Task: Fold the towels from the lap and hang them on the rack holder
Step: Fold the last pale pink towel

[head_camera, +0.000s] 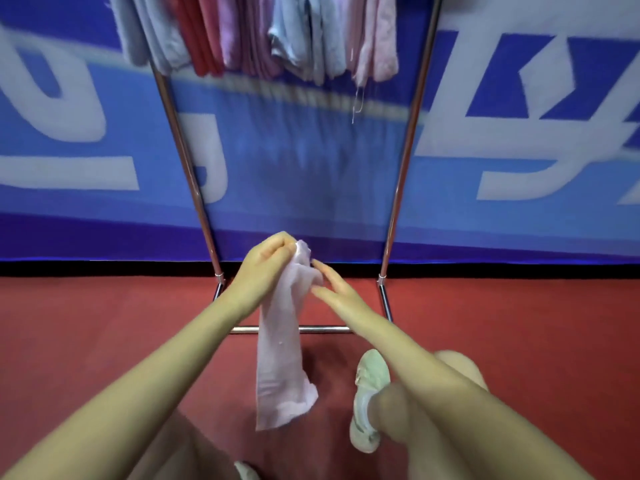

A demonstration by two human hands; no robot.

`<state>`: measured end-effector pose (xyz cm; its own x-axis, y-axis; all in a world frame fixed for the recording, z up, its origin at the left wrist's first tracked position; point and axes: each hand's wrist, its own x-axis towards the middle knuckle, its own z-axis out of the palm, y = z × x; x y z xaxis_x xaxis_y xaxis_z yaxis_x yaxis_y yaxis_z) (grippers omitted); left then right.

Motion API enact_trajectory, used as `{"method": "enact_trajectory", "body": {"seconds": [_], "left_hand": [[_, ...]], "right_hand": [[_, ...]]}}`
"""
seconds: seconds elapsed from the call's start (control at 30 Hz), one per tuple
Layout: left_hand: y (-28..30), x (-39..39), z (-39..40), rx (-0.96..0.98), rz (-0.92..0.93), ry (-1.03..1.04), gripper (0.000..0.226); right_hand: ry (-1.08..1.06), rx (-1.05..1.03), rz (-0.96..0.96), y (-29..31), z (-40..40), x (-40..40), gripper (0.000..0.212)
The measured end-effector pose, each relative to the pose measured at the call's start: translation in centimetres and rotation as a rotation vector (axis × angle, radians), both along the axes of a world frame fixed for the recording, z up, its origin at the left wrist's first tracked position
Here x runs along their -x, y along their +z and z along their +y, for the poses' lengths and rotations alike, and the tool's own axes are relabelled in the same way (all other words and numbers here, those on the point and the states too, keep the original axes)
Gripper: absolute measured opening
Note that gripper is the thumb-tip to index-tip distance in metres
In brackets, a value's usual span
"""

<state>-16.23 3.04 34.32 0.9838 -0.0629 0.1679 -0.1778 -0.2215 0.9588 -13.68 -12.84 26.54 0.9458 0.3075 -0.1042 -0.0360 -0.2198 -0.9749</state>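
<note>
Left hand (268, 263) gripping pink towel (282, 344) — hanging folded

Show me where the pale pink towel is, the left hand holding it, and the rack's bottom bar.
Pale pink towel (280, 358): head view, middle of the hanging cloth.
Left hand (266, 268): head view, back of the hand pinching the towel's top.
Rack's bottom bar (325, 329): head view, bare stretch right of the towel.

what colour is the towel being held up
Pale pink towel, hanging from the left hand; head view.
</note>
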Motion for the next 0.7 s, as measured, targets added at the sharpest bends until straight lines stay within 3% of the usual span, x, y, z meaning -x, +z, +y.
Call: {"method": "enact_trajectory", "body": {"seconds": [0.1, 0.23, 0.4, 0.57, 0.7], "left_hand": [[1.2, 1.7, -0.9, 0.142, -0.022, 0.134, 0.023], [1.2, 3.1, -1.8, 0.254, 0.070, 0.271, 0.019], [1.2, 4.2, -1.1, 0.402, 0.322, 0.364, 0.011], [2.3, 3.9, -0.1, 0.669, 0.372, 0.429, 0.026], [4.2, 3.4, 0.8, 0.890, 0.368, 0.380, 0.038]], "right_hand": [[-0.036, -0.086, 0.061, -0.6, -0.1, 2.1, 0.047], [0.013, -0.116, 0.179, -1.6, 0.4, 4.3, 0.022], [-0.087, -0.300, 0.248, -1.9, 2.2, 4.6, 0.029], [-0.101, -0.143, 0.196, -3.4, 4.0, 4.7, 0.021], [-0.135, -0.021, 0.283, -4.5, 4.6, 4.4, 0.019]]}}
